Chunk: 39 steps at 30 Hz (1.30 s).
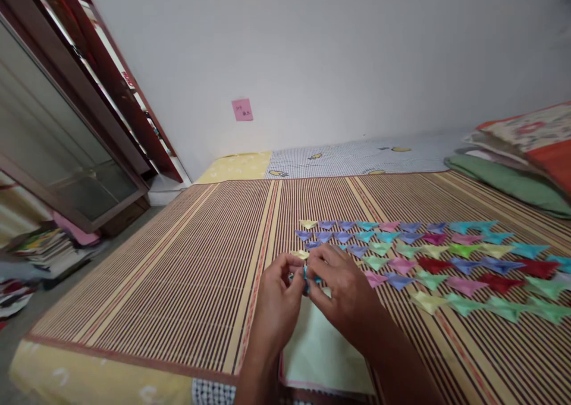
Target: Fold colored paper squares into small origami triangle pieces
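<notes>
Between my two hands is a small piece of folded blue paper [306, 281], mostly covered by my fingers. My left hand [280, 298] pinches it from the left, thumb and fingertips together. From the right, my right hand [339, 283] grips the same paper with bent fingers. Below my hands lies a pale green sheet [323, 357] on the striped mat. Just beyond my fingertips sits a yellow folded paper piece [300, 254]. Rows of small folded paper pieces [435, 266] in blue, purple, pink, red, green and yellow spread out to the right.
The striped mat [187, 262] covers a bed with patterned cloth [339, 161] along the wall. Folded bedding and a cushion [513, 185] are piled at the far right. A pink note [242, 110] sticks to the wall. Books [49, 247] stand on the floor at left.
</notes>
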Tool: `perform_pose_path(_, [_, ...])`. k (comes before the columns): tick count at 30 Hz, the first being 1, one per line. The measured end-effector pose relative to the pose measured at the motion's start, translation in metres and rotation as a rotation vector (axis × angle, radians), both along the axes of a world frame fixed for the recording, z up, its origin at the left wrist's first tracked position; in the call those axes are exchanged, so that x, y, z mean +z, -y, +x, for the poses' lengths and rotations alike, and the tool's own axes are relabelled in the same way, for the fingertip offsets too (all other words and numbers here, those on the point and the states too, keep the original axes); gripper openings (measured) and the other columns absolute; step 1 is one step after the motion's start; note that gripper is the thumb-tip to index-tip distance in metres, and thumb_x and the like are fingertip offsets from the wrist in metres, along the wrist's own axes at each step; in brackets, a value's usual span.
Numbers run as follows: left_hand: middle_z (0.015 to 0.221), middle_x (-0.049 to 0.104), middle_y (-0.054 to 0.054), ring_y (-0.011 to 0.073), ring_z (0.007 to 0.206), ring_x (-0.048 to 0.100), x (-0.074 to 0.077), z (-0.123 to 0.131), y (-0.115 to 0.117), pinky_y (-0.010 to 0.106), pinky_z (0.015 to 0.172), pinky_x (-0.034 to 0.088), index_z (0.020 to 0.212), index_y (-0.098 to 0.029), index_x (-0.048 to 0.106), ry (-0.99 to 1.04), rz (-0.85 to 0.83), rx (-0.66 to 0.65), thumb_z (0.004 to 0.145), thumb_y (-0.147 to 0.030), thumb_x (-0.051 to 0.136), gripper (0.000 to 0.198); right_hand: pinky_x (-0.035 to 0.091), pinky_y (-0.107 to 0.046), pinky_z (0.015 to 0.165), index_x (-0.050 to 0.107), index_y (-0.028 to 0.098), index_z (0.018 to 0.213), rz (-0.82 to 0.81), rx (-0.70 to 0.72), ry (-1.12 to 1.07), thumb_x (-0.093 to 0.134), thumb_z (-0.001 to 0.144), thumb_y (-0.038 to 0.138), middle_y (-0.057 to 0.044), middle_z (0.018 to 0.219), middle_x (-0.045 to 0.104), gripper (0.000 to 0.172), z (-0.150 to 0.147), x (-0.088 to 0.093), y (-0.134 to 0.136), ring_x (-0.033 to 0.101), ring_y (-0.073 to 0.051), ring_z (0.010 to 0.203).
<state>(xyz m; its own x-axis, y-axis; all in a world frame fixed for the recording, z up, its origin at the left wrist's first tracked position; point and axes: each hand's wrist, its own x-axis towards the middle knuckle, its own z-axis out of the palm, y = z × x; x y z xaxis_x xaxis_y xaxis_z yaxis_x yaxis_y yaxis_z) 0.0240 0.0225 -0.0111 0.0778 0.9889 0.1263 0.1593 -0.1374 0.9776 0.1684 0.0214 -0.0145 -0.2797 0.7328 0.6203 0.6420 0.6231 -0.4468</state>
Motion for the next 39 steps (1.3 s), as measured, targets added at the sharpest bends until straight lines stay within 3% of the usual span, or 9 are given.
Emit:
perform_pose_path(4, [0.064,0.055,-0.003,0.0117,0.052,0.050,-0.006,0.001,-0.002,0.021,0.045,0.042,0.078,-0.020,0.056,0.058,-0.017,0.095,0.088,-0.036,0.061,0.021,0.042,-0.036,0.074,0.053,0.019,0.078,-0.012,0.008,0.013,0.053,0.085,0.004,-0.005,0.086,0.056,0.017,-0.003,0.000,0.001,0.051,-0.023,0.083])
perform_pose_path(7, [0.065,0.055,-0.003,0.0125,0.054,0.052,-0.008,0.001,-0.003,0.022,0.046,0.045,0.080,-0.020,0.055,0.077,-0.028,0.097,0.090,-0.039,0.061,0.022,0.042,-0.035,0.074,0.052,0.020,0.077,-0.018,-0.008,-0.011,0.052,0.086,0.005,-0.005,0.083,0.055,0.018,-0.001,-0.001,0.000,0.051,-0.022,0.082])
perform_pose_path(12, [0.085,0.068,0.003,0.0160,0.074,0.063,0.000,-0.002,0.000,0.024,0.060,0.053,0.099,-0.019,0.061,0.067,-0.028,0.012,0.093,-0.038,0.063,0.020,0.042,-0.035,0.073,0.052,0.020,0.075,-0.070,-0.006,-0.111,0.052,0.087,0.008,-0.005,0.084,0.055,0.018,0.005,0.000,-0.002,0.053,-0.023,0.083])
perform_pose_path(16, [0.089,0.069,0.005,0.0172,0.077,0.064,0.001,-0.007,0.000,0.025,0.062,0.053,0.100,-0.018,0.063,0.095,-0.059,-0.019,0.092,-0.043,0.066,0.027,0.042,-0.035,0.074,0.052,0.020,0.074,-0.102,-0.001,-0.151,0.052,0.088,0.009,-0.004,0.085,0.054,0.018,0.006,0.003,0.000,0.053,-0.022,0.083])
perform_pose_path(20, [0.096,0.070,0.008,0.0194,0.086,0.066,-0.004,-0.013,-0.005,0.030,0.069,0.057,0.104,-0.017,0.064,0.248,-0.136,-0.075,0.091,-0.053,0.068,0.038,0.042,-0.035,0.074,0.054,0.020,0.076,-0.075,0.005,-0.172,0.053,0.087,0.007,-0.004,0.085,0.055,0.017,0.006,0.003,0.001,0.053,-0.022,0.083])
perform_pose_path(24, [0.105,0.069,0.009,0.0217,0.096,0.066,-0.007,-0.013,-0.004,0.034,0.077,0.058,0.120,-0.020,0.064,0.391,-0.199,-0.218,0.091,-0.051,0.069,0.043,0.043,-0.036,0.076,0.054,0.020,0.077,-0.025,-0.016,-0.145,0.053,0.088,0.007,-0.005,0.088,0.055,0.017,0.006,0.002,-0.001,0.054,-0.022,0.085])
perform_pose_path(34, [0.078,0.070,0.001,0.0117,0.070,0.064,-0.012,-0.001,-0.007,0.027,0.075,0.053,0.110,-0.016,0.068,0.518,-0.290,-0.182,0.074,-0.042,0.090,0.050,0.043,-0.036,0.075,0.051,0.020,0.076,0.015,-0.035,-0.127,0.053,0.083,0.006,-0.005,0.087,0.056,0.016,0.002,-0.003,-0.004,0.053,-0.023,0.086])
perform_pose_path(39, [0.081,0.072,0.002,0.0108,0.069,0.064,-0.012,-0.002,-0.007,0.025,0.072,0.053,0.105,-0.015,0.070,0.580,-0.315,-0.182,0.069,-0.038,0.093,0.048,0.044,-0.037,0.077,0.050,0.021,0.076,-0.019,-0.004,-0.180,0.053,0.081,0.005,-0.005,0.086,0.058,0.017,0.003,-0.003,-0.003,0.055,-0.023,0.088])
